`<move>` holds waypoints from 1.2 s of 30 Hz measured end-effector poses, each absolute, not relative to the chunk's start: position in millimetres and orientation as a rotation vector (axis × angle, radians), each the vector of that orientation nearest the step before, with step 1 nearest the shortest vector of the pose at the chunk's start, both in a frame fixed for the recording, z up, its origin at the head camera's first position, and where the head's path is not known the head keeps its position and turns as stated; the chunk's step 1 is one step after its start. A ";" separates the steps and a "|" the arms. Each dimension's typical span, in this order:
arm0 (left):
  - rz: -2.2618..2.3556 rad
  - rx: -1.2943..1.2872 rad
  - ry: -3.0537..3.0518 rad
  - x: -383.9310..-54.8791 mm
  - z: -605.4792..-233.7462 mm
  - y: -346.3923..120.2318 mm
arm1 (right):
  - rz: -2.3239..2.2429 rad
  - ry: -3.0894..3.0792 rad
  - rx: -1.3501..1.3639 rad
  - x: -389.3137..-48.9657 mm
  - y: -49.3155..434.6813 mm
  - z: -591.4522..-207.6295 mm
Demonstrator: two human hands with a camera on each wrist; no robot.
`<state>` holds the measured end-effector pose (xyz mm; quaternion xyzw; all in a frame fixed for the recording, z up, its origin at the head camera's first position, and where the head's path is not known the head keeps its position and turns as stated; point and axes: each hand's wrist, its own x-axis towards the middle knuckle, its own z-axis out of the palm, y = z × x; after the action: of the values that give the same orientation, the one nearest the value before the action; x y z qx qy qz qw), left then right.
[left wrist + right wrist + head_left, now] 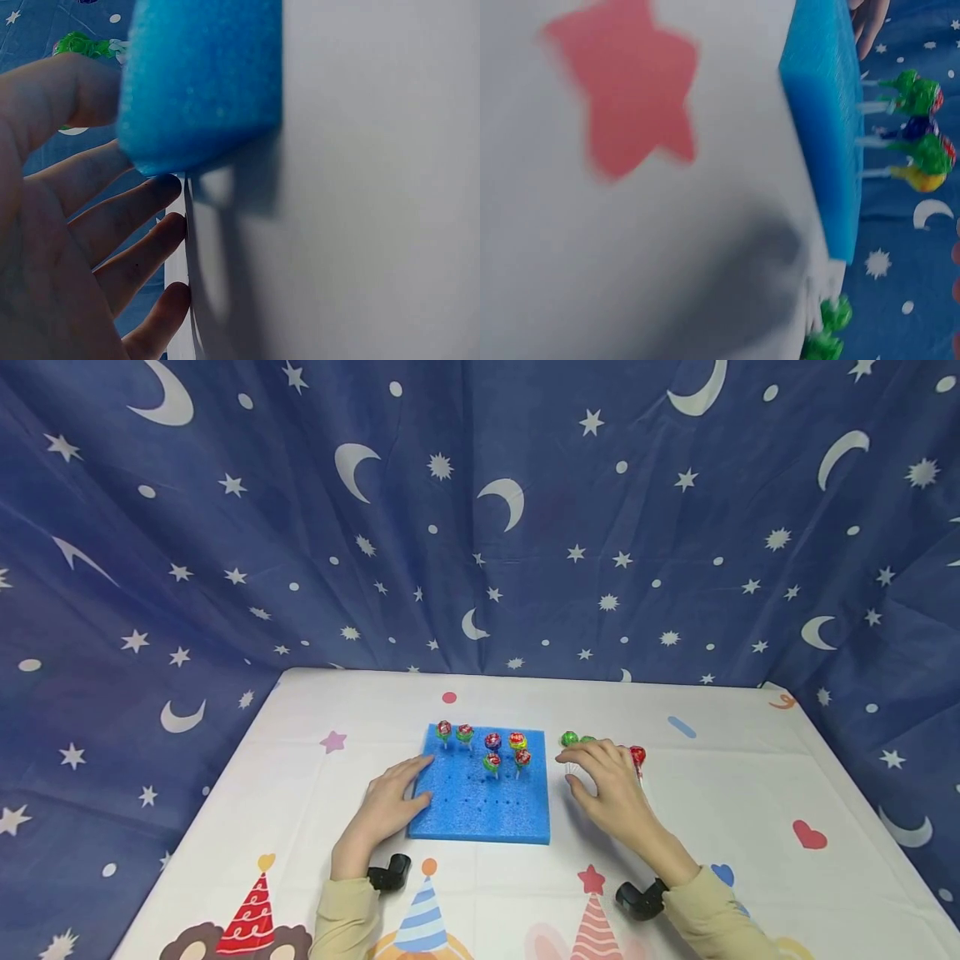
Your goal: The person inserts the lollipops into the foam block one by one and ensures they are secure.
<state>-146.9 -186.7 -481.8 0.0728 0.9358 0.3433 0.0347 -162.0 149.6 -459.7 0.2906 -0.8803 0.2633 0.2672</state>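
A blue foam board [480, 818] with rows of small holes lies on the table. Several wrapped lollipops [492, 742] stand upright on their sticks in its far half. My left hand [386, 806] rests at the board's left edge, thumb and fingers spread; in the left wrist view the fingers [124, 232] look extended beside the foam corner. To the right of the board, my right hand [611, 785] hovers with loosely bent fingers and nothing visible in its grasp. Just beyond it lie green lollipops [569, 739] and a red lollipop [637, 755], partly hidden by that hand.
A white tablecloth [712, 802] printed with party hats, hearts and stars covers the table. Behind it hangs a dark blue curtain [555, 593] with moons and stars. Each wrist wears a black camera, such as the one on the right wrist [641, 900].
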 end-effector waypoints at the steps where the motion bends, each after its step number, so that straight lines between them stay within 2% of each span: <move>1: 1.058 0.230 2.881 -146.8 -481.7 -186.5 | 0.706 -2.379 0.778 -161.6 153.3 -460.4; 23: 1.056 0.218 2.883 -146.0 -480.6 -185.2 | 0.611 -2.498 0.604 -171.0 223.1 -481.8; 36: 1.050 0.222 2.895 -145.9 -480.9 -185.3 | 0.567 -2.672 0.444 -186.2 244.6 -485.6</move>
<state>-145.9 -185.3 -480.9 0.0719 0.9373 0.3400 0.0273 -186.2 244.6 -485.6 0.1577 -0.9486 0.2015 0.1862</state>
